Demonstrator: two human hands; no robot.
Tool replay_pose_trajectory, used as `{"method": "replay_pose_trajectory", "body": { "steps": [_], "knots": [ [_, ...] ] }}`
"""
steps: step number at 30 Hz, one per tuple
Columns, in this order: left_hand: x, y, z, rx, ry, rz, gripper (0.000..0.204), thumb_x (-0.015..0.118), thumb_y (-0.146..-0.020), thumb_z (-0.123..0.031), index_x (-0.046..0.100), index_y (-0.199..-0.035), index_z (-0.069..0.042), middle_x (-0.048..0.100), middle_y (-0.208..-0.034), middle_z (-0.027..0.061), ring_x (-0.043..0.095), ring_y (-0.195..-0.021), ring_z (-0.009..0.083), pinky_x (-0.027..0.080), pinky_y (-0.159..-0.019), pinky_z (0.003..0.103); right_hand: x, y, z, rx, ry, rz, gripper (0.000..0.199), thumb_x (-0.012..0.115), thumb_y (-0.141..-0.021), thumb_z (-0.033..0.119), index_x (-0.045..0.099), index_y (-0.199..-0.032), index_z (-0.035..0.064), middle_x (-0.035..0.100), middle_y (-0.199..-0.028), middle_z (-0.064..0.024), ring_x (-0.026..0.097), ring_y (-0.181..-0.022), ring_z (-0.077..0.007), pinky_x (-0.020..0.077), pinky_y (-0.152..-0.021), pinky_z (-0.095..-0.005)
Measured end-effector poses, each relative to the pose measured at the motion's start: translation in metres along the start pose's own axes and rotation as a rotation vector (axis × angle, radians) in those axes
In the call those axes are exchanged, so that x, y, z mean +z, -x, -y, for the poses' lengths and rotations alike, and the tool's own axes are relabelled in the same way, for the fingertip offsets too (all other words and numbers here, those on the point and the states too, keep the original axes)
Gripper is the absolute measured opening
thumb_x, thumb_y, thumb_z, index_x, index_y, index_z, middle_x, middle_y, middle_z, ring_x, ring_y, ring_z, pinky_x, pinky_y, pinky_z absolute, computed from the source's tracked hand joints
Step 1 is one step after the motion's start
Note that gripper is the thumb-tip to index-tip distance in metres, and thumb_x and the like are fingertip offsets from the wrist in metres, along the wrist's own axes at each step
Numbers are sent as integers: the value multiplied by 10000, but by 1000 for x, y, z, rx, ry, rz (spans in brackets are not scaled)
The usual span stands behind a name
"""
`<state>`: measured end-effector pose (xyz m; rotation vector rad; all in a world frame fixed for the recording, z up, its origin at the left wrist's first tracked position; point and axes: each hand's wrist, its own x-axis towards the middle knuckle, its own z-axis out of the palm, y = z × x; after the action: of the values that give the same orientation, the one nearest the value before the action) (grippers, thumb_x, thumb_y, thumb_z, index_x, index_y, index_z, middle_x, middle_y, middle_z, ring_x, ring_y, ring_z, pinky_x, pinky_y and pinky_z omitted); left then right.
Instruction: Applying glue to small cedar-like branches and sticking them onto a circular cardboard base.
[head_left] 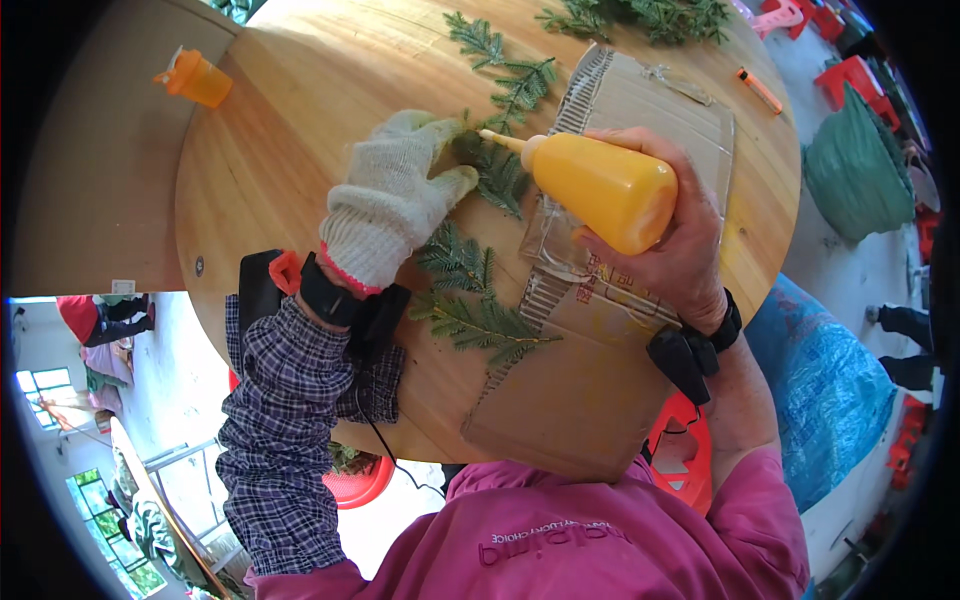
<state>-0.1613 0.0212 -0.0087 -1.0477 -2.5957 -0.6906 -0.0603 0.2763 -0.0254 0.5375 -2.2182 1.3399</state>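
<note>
My left hand (385,195), in a white knit glove with a red cuff edge, pinches a green pine sprig (500,182) between thumb and fingers. Part of that sprig is hidden by the glove. Bare, my right hand (690,235) wraps round a yellow squeeze bottle (605,185), tilted with its thin pale nozzle pointing left. The nozzle tip is close to the sprig beside my gloved fingers; whether they touch I cannot tell. Another pine sprig (475,318) lies nearer to me, and one more (525,88) lies beyond my hands.
Flattened cardboard (570,400) covers part of the round wooden table (300,130) under my right hand. An orange cup (200,80) stands at the far left. Pine greenery (660,15) is heaped at the back, and an orange marker (760,90) lies far right.
</note>
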Motion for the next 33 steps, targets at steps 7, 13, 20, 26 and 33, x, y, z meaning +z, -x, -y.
{"method": "replay_pose_trajectory", "body": {
  "steps": [7, 13, 20, 26, 33],
  "knots": [
    [7, 4, 4, -119, -45, 91, 435, 710, -889, -326, 693, -1219, -45, 658, -1192, 197, 620, -1109, 382, 511, -953, 441, -2, 8, 8, -127, -6, -51, 790, 929, -702, 128, 511, -1362, 12, 648, -1294, -189, 620, -1218, -288, 484, -1058, -416],
    [9, 4, 6, -114, -60, 101, 434, 707, -892, -333, 694, -1221, -51, 659, -1182, 196, 620, -1102, 385, 511, -951, 445, 8, 6, 13, -73, 44, -9, 792, 938, -690, 130, 519, -1352, 16, 654, -1287, -177, 622, -1219, -299, 439, -1112, -458],
    [12, 5, 7, -106, -78, 80, 420, 711, -887, -335, 702, -1209, -66, 661, -1155, 187, 625, -1079, 378, 516, -935, 445, 11, 6, 11, -66, 82, -5, 775, 931, -687, 103, 528, -1345, 30, 655, -1294, -159, 626, -1209, -295, 378, -1165, -493],
    [13, 5, 9, -78, -87, 61, 391, 702, -889, -343, 712, -1170, -71, 659, -1128, 179, 626, -1058, 378, 518, -917, 452, 12, 10, 12, -50, 104, 5, 765, 931, -691, 104, 533, -1341, 32, 646, -1311, -167, 623, -1207, -287, 447, -1101, -447],
    [12, 5, 8, -54, -98, 72, 385, 684, -900, -352, 714, -1153, -63, 657, -1105, 177, 624, -1040, 378, 519, -898, 458, 9, 14, 20, -68, 201, -2, 772, 941, -675, 95, 541, -1331, 31, 660, -1296, -179, 642, -1187, -288, 509, -1019, -402]
  ]
}}
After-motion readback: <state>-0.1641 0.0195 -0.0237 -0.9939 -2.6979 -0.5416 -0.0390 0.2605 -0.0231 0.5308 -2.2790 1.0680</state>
